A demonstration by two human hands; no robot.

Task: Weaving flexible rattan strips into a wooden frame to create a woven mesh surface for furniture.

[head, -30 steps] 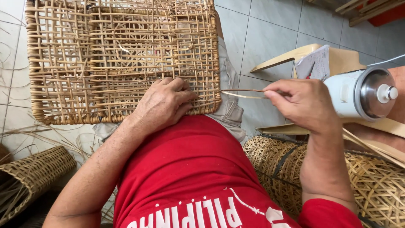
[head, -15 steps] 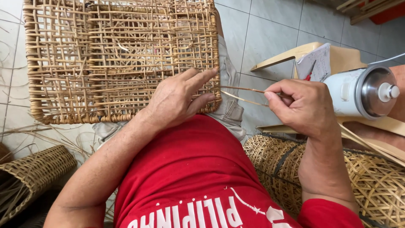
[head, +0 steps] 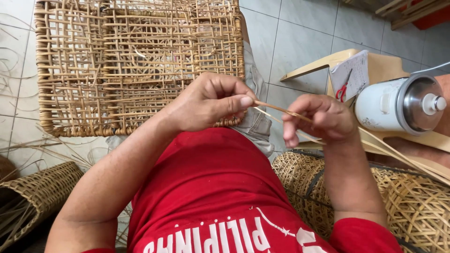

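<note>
**Rattan strip pinched between both hands at the panel's lower right corner**

You hold a thin rattan strip in both hands. Its long axis runs from the lower right corner of the woven panel down and to the right, rising slightly toward the panel end. Your left hand is closed, thumb pressed against the fingers, pinching the strip's end just at the panel's corner. Your right hand sits a little to the right of the panel, fingers curled down around the same strip. More loose strips trail from that hand farther right, away from the panel.

The panel lies flat across your lap, its open weave showing the tiled floor beyond. Below and right of the panel stands a woven basket; what is in it cannot be seen. Left of and below the panel, another basket lies on its side with loose fibres at its mouth. Right of the panel, a white pot with a metal lid rests on a wooden stool, beside paper and red scissors.

Bare floor lies between the panel's right edge and the stool.
</note>
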